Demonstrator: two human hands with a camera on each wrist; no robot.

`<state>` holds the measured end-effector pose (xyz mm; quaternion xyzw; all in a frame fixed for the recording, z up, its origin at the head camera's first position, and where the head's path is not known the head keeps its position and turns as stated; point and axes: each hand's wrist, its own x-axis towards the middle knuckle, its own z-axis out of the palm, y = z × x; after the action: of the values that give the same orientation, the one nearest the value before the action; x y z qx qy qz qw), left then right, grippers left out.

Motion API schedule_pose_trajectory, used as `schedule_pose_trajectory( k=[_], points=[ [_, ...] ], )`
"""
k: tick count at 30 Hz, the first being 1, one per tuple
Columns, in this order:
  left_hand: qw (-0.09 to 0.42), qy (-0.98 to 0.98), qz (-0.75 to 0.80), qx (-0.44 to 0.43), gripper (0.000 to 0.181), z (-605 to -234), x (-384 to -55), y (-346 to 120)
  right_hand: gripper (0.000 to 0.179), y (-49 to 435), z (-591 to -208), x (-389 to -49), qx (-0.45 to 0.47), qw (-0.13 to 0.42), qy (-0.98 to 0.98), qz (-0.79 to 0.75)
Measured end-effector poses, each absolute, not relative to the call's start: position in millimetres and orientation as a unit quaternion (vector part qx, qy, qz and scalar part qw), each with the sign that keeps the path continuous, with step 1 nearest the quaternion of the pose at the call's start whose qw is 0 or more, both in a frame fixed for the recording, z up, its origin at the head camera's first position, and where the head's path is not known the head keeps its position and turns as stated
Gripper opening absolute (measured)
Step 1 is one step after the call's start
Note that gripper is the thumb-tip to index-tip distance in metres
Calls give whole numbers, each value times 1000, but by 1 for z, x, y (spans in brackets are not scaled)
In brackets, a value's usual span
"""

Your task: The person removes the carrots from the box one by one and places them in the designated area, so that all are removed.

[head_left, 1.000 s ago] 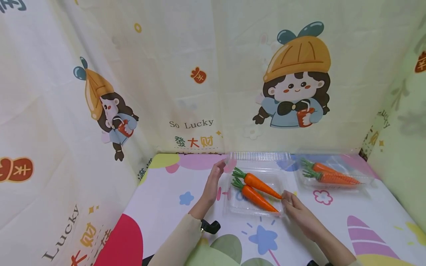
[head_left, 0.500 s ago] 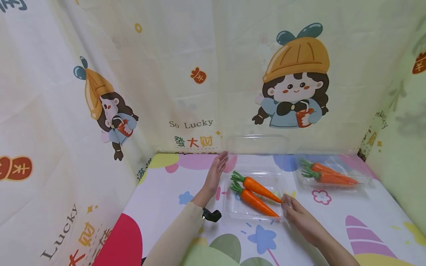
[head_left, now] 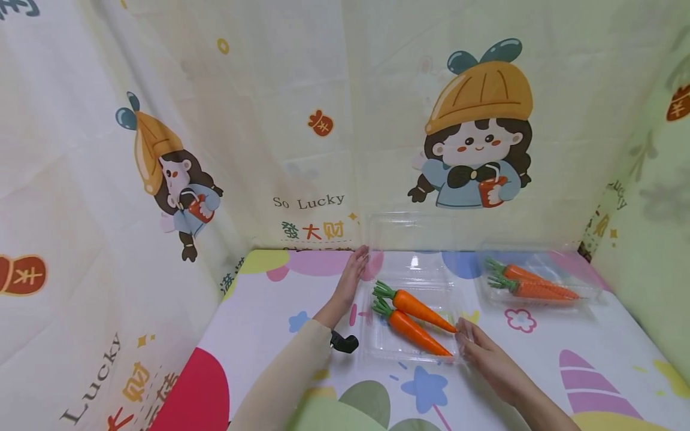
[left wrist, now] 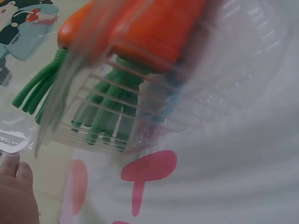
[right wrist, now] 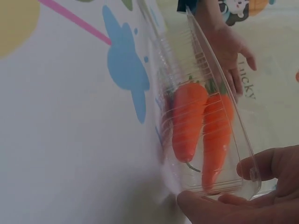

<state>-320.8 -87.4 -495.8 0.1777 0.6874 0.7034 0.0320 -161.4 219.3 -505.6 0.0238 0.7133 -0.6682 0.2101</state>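
A clear hinged plastic box (head_left: 415, 359) sits in front of me with its lid (head_left: 415, 218) raised at the back. Two orange carrots with green tops lie in it side by side, the upper carrot (head_left: 423, 309) and the lower carrot (head_left: 415, 334). My right hand (head_left: 487, 359) pinches the box's right wall between thumb and fingers, as the right wrist view also shows. My left hand (head_left: 350, 281) has its fingers extended along the left side of the lid. In the left wrist view its fingertips (left wrist: 24, 175) are right at the lid's edge.
Another clear box (head_left: 590, 293) stands at the back right with its own two carrots (head_left: 539, 290) inside. A printed cloth (head_left: 259, 335) covers the table, and patterned curtains (head_left: 377, 120) close off the back and sides. A black strap device (head_left: 344, 342) is on the left wrist.
The lid's top edge has swung up higher behind the box. The box with the carrots has shifted slightly toward me. My left fingers have risen along the lid; the right hand keeps its hold.
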Motion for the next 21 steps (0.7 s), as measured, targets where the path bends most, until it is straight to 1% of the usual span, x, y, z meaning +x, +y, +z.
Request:
schedule_pose_trajectory(
  k=[3,12,21],
  points=[
    [44,694,701,158,60,-499,-321,-85,72,219,-506,-160,29,209,713,-669],
    [72,701,698,127,65,-505,-318,-83,78,219,-506,-154,38,209,716,-665],
    [110,699,699,106,67,-516,-316,-86,73,221,-506,-149,41,217,714,-664]
  ],
)
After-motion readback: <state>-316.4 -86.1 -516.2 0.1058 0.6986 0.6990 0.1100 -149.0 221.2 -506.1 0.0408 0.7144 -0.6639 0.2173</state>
